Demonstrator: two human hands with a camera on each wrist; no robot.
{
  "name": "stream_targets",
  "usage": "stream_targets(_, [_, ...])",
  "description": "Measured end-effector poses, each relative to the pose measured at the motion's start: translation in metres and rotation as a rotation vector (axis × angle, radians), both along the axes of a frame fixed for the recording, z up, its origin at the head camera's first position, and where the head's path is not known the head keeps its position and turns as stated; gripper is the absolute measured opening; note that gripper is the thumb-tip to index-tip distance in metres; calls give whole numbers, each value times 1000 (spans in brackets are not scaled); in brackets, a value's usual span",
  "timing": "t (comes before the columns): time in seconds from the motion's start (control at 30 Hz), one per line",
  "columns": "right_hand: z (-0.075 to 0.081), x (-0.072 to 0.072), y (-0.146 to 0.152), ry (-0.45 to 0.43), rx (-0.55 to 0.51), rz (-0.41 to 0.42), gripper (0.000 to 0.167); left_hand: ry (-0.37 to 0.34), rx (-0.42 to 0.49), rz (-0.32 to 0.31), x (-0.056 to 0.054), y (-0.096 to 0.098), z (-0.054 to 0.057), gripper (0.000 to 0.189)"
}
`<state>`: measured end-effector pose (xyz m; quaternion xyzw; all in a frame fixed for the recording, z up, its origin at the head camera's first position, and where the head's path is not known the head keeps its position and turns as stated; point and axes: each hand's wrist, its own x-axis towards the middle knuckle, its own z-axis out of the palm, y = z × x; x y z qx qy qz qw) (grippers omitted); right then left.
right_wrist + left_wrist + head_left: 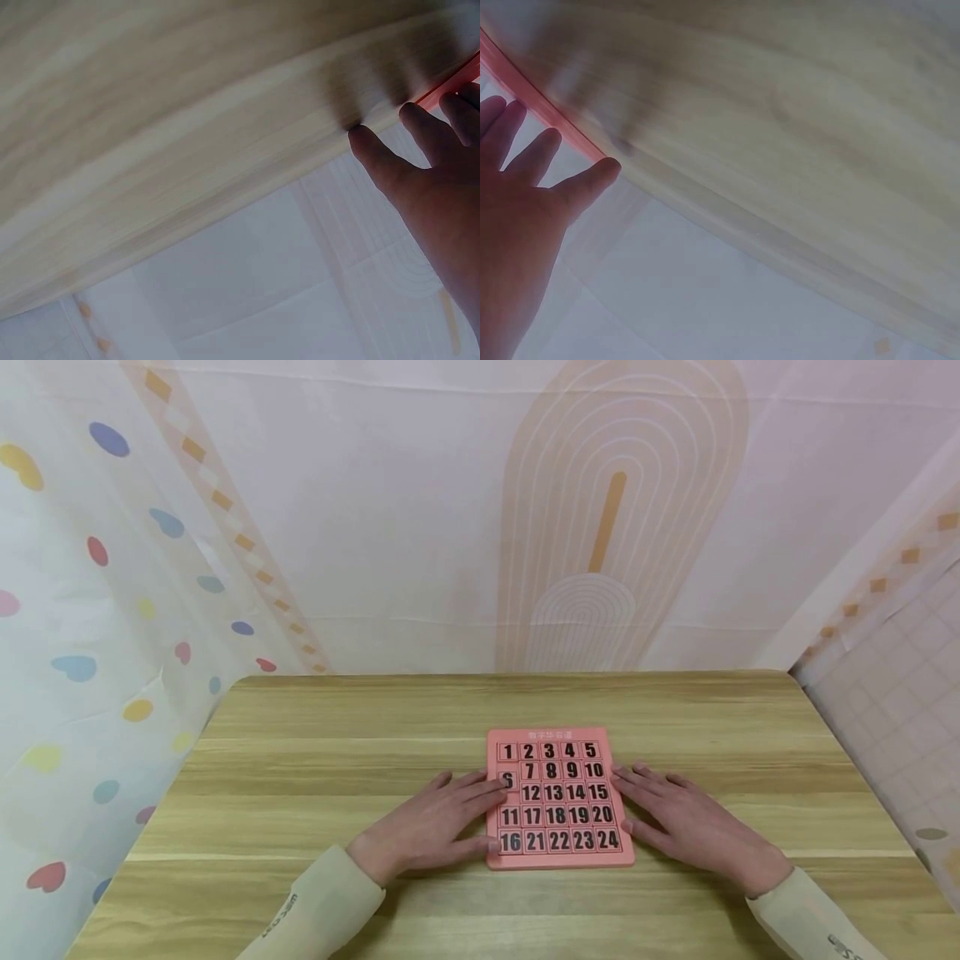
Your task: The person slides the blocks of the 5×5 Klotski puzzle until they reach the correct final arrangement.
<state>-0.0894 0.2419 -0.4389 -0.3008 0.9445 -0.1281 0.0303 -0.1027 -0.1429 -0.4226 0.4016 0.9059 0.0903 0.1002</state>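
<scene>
A pink sliding number puzzle lies flat on the wooden table, its black-numbered tiles facing up. Along the left column, tile 6 sits a little lower than the row of tile 7, partly over the gap left of tile 12. My left hand lies at the puzzle's left side with fingers extended, a fingertip at tile 6 and the thumb by the lower left corner. On the opposite edge rests my right hand, fingers stretched out and touching the frame. Both wrist views show spread fingers beside the pink edge.
The wood-grain table extends to both sides of the puzzle. Behind it hangs a pale patterned cloth, with a spotted cloth at the left.
</scene>
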Motion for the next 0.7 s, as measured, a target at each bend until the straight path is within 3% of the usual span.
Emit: stream_targets(0.7, [1,0,0,5,-4,13,60,-2,-22,47,0,4,-2,77])
